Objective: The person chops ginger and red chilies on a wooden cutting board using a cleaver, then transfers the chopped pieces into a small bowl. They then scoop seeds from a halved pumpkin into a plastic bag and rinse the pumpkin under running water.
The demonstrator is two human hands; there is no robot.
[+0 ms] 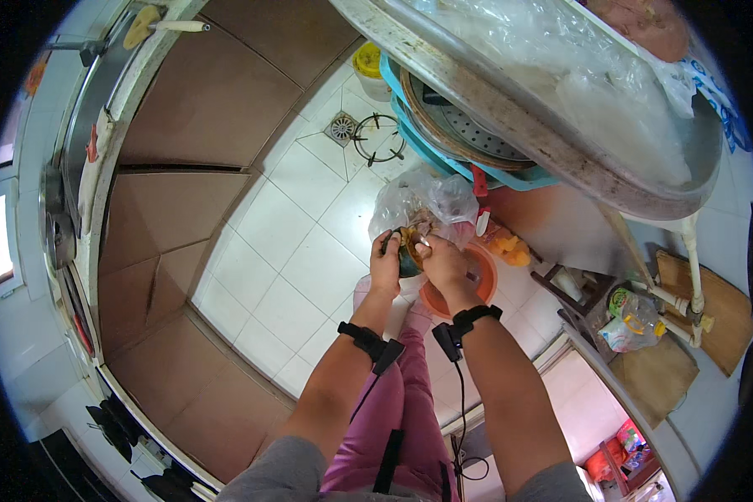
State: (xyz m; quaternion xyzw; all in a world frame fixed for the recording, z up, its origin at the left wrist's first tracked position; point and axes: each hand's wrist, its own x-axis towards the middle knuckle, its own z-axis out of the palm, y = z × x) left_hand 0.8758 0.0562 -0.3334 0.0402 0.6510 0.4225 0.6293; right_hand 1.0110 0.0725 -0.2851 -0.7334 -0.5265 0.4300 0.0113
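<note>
My left hand (386, 268) is wrapped around a piece of dark green squash (408, 263) with an orange-yellow hollow inside. In my right hand (444, 265) is a small shiny metal utensil (421, 240), its tip at the squash's hollow; the fingers hide most of it, so its exact kind is unclear. Just beyond the hands, an open clear plastic bag (401, 199) holds brownish scraps (424, 219). Partly under my right hand stands an orange plastic basin (488, 276). Orange chunks (512, 250) lie to its right.
A large metal basin (602, 169) with plastic bags juts in at upper right, above turquoise basins (442, 164). A round metal pot stand (379, 157) and a floor drain (342, 128) are on the white tiles. Brown cabinets (207, 94) line the left. Plastic bottles (641, 317) stand at right.
</note>
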